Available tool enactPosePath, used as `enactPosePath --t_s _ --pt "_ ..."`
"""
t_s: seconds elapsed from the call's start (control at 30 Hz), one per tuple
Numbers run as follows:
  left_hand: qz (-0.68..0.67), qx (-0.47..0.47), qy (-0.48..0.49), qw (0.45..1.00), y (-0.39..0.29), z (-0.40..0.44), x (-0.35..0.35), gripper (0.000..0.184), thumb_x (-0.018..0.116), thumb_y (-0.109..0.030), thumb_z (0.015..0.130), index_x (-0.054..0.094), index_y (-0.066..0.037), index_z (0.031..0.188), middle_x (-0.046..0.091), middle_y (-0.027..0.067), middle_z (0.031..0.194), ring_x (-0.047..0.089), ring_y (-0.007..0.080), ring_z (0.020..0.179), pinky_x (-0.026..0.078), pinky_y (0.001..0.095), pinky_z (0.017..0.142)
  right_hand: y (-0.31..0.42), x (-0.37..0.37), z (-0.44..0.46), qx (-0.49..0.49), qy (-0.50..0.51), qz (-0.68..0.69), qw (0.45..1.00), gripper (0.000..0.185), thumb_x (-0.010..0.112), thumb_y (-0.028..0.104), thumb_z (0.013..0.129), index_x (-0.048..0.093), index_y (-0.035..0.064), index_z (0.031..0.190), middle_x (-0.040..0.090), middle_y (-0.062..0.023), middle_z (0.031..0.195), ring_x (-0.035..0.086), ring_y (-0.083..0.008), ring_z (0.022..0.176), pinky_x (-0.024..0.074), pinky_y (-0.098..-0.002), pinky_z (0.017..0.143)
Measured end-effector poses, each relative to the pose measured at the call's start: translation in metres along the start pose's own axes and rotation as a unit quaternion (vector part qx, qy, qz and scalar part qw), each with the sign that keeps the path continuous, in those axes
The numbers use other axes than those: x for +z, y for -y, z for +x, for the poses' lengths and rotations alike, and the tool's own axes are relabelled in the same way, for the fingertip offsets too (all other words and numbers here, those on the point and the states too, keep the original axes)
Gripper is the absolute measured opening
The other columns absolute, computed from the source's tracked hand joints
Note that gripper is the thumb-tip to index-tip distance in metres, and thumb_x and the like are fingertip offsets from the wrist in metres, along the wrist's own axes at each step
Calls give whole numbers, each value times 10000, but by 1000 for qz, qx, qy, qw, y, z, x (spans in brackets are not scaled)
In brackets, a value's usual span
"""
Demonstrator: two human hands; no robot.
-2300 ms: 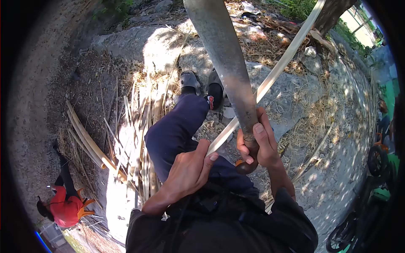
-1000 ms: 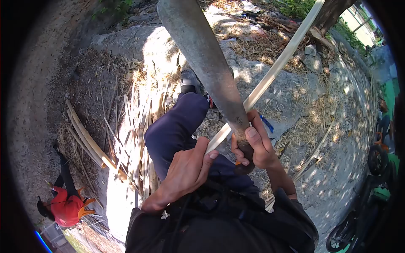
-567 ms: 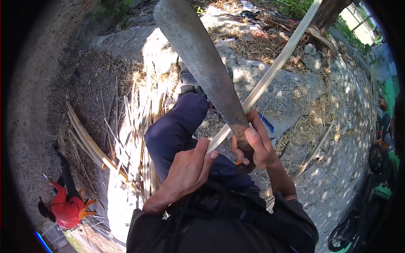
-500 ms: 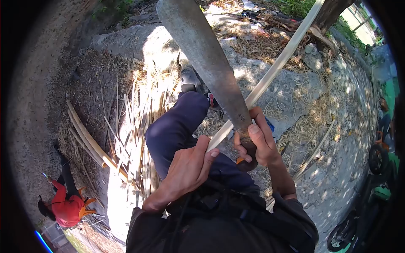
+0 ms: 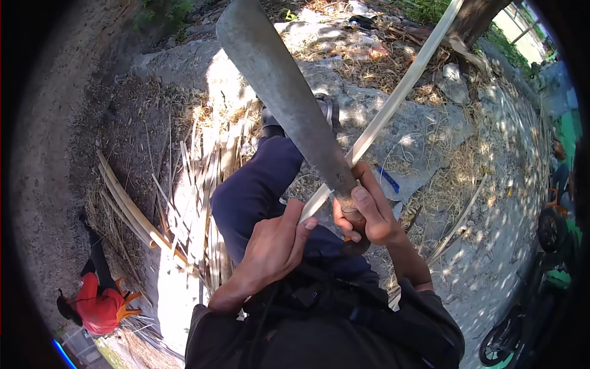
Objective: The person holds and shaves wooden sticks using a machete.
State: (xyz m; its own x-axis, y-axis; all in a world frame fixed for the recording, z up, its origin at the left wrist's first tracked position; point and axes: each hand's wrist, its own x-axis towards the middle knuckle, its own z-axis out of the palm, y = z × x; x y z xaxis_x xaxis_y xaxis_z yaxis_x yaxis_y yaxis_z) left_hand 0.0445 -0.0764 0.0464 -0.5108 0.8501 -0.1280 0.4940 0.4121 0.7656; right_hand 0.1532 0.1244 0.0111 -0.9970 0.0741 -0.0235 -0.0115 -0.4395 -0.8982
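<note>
A long pale strip (image 5: 399, 92) runs from my left hand up to the top right of the head view. My left hand (image 5: 273, 245) is closed on its lower end, between thumb and fingers. My right hand (image 5: 372, 209) grips a wide-bladed machete (image 5: 286, 92) by its round wooden handle, thumb on the near side. The blade tilts up and to the left and crosses over the strip just above my right fingers. Where blade and strip cross, the contact between them is partly hidden.
Many split strips (image 5: 212, 190) lie in a heap left of my legs (image 5: 255, 184), beside longer curved pieces (image 5: 126, 206). A person in red (image 5: 98, 307) sits at the lower left. A blue object (image 5: 388, 179) lies on the rock slab (image 5: 424, 132). Motorbikes (image 5: 501, 338) stand at the right.
The machete's tip has swung left and its handle has shifted a little left and down with my right hand. My left hand has barely moved. The seated person's arm has lowered.
</note>
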Motion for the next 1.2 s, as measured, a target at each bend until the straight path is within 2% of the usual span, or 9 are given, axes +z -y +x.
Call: enactPosePath --t_s 0.27,0.57,0.67,0.73,0.83,0.93,1.03,1.17,1.2 --pt "8 7 -6 1000 2 -3 1 244 523 -259 1113 455 -25 1102 593 202 652 641 475 661 464 549 575 2 2 2 -7 -2 5 1000 313 327 330 1153 359 38 1263 531 -101 688 426 -101 454 368 -244 459" --pt "6 6 -17 1000 1 -4 4 246 537 -250 1107 464 -16 1088 598 207 654 649 465 650 470 539 564 0 4 -2 49 4 131 990 282 352 300 1143 366 47 1267 523 -91 674 429 -101 465 375 -250 461" --pt "0 11 -57 998 -4 -2 3 263 553 -257 1099 472 -7 1091 619 221 673 660 466 653 471 538 557 -17 -3 -5 -28 -62 -35 997 269 398 265 1128 366 33 1260 560 -89 699 455 -97 487 391 -260 484" --pt "13 -9 -54 998 -6 -2 5 263 569 -251 1092 475 -6 1100 629 228 684 664 467 652 473 538 554 -26 -14 -7 -162 -115 -194 961 286 508 225 1085 382 19 1238 603 -89 741 508 -97 522 423 -272 515" --pt "15 -19 -43 999 1 0 10 261 596 -226 1078 477 -3 1140 644 235 697 669 471 651 475 544 554 -24 -18 -8 -263 -99 -311 908 341 641 228 1022 437 21 1200 635 -98 775 553 -139 528 461 -291 540" --pt "-28 3 -49 998 3 1 19 250 609 -189 1067 497 2 1183 655 237 717 671 481 673 484 546 570 -24 -20 -7 -303 -104 -404 857 403 785 270 946 511 43 1133 658 -84 796 606 -194 536 485 -308 535" --pt "-56 29 -62 996 6 1 23 226 609 -164 1063 545 12 1189 671 246 776 678 494 737 498 548 620 -29 -24 -7 -303 -74 -468 827 470 806 389 942 513 62 1109 669 -129 815 611 -193 571 487 -307 528" --pt "-52 78 -64 994 11 1 22 229 623 -162 1052 618 26 1183 692 270 920 686 499 872 510 548 733 -34 -20 -3 -337 -76 -480 807 484 844 396 901 536 70 1081 678 -140 797 615 -227 540 495 -316 505" --pt "-52 78 -63 994 9 2 20 229 623 -162 1052 618 26 1183 692 270 920 686 499 872 510 548 733 -33 -19 -2 -336 -81 -481 806 481 878 375 857 557 87 1070 689 -94 814 647 -219 559 505 -327 500"
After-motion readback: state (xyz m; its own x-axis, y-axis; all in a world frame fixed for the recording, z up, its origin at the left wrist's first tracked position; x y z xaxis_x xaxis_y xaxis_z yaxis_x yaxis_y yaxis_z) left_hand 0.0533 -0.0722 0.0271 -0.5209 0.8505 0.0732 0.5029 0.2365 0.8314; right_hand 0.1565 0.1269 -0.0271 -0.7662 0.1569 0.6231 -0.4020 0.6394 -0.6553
